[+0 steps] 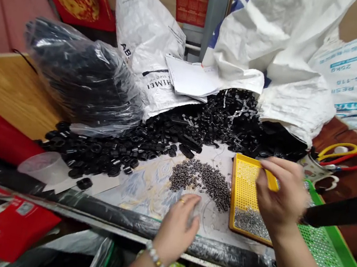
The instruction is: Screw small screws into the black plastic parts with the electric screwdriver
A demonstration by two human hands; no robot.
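At the lower middle of the frame the left hand [179, 228] lies knuckles up on the desk [12, 89], fingers curled down just below a loose heap of small grey pins [203, 180]; whether it pinches any of them cannot be told, since the palm hides the fingertips. To its right, the right hand [279, 194] rests over the yellow tray [245, 180], thumb and fingers closed narrowly on the tray's far edge, as if gripping or tilting it. The tray is a perforated plate: its upper part shows bare rows of holes, while a drift of pins lies gathered along its lower right corner, beside the wrist. Judging from that, the loading of pins into the tray looks only partly done; most holes in view seem unfilled, though the holes are too small to be sure, and the heap on the desk remains large. A green tray [326, 247] of the same perforated kind lies under and to the right of the yellow one, and appears to hold no pins. Across the middle of the frame a wide spill of black parts [150, 138] runs out of a white sack [279, 54] at upper right, with a clear bag [82, 73] of more black parts at left. Scissors [344, 157] lie at the right edge.
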